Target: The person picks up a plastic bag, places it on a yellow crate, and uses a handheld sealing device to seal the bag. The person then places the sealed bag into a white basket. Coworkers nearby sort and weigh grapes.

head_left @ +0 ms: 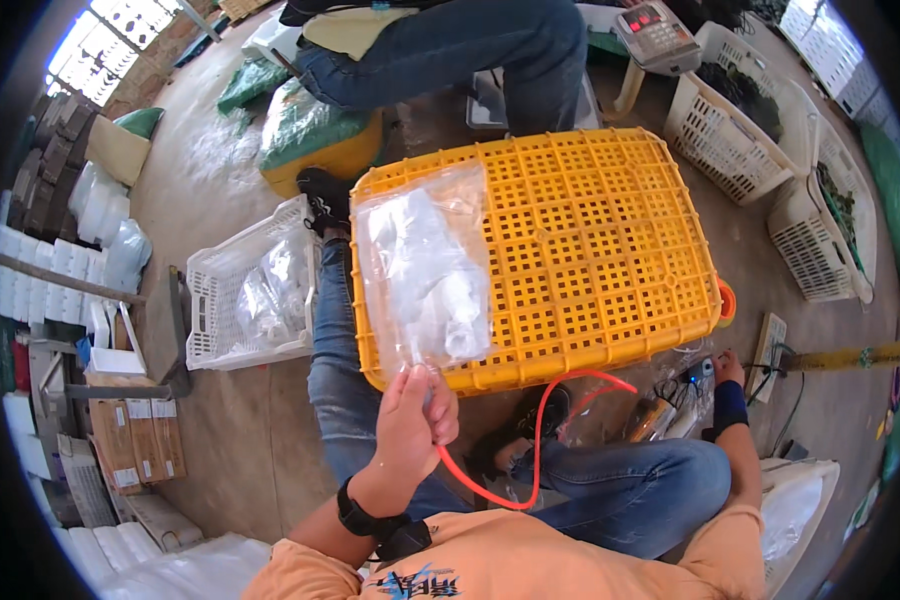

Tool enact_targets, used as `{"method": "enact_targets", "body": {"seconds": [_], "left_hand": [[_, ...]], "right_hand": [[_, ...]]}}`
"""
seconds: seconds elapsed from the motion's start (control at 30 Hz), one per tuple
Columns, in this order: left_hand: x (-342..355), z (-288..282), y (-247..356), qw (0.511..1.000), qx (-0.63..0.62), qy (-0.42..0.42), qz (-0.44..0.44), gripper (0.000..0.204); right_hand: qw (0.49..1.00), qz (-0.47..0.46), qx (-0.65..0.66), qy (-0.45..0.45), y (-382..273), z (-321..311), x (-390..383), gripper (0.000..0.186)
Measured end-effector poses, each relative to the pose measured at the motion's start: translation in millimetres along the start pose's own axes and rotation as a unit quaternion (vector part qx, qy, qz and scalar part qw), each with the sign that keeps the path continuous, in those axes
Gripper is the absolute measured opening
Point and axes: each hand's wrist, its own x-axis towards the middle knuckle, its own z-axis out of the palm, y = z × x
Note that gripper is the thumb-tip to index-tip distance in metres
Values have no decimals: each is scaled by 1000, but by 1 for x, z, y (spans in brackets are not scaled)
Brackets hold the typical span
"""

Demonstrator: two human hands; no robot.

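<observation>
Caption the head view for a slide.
Left hand holding a red tube at the near edge of a clear bag on a yellow crate.

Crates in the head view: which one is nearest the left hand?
The yellow crate, in the middle: its near edge is right by the left hand, while the white crates stand farther off.
</observation>
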Motion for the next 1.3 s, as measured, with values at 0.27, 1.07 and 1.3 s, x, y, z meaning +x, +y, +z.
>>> {"method": "enact_targets", "body": {"seconds": [0.27, 1.07, 1.3], "left_hand": [[7, -5, -12, 997, -60, -38, -15, 19], [19, -19, -34, 984, -134, -116, -1, 29], [17, -19, -32, 985, -128, -116, -9, 26]], "right_hand": [[917, -123, 372, -82, -109, -204, -71, 22], [861, -288, 262, -328, -374, -149, -358, 26], [857, -274, 296, -321, -372, -141, -362, 27]]}}
